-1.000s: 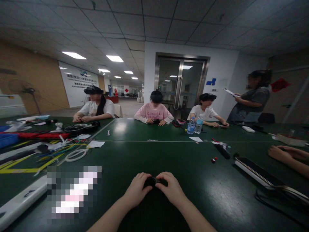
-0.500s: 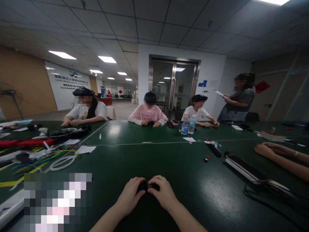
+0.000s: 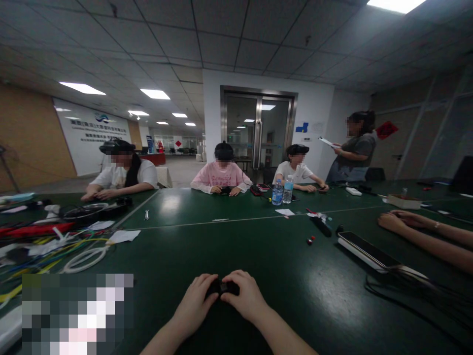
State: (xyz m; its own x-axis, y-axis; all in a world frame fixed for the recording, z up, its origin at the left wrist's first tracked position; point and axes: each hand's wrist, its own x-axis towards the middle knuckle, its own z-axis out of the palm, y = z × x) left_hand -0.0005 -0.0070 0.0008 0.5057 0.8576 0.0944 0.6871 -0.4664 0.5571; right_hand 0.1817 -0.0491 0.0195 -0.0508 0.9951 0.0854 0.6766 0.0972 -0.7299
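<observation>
A small black object (image 3: 221, 286) lies between my two hands, low in the middle of the head view, over the green table (image 3: 177, 251). My left hand (image 3: 195, 301) is curled round its left end, thumb toward the middle. On the right end, my right hand (image 3: 246, 294) has its fingers wrapped over the top and the thumb below. Most of the object is hidden by my fingers, and its exact shape is too dark to tell.
Cables (image 3: 84, 259) and tools crowd the left. At right lie a phone on a white box (image 3: 369, 251), black cords (image 3: 402, 305) and another person's hands (image 3: 395, 222). Two bottles (image 3: 277, 193) stand farther back; several people are around the table.
The view has turned slightly, so the surroundings sit a little farther left. Both my hands keep their hold on the black object, with hardly any change in pose.
</observation>
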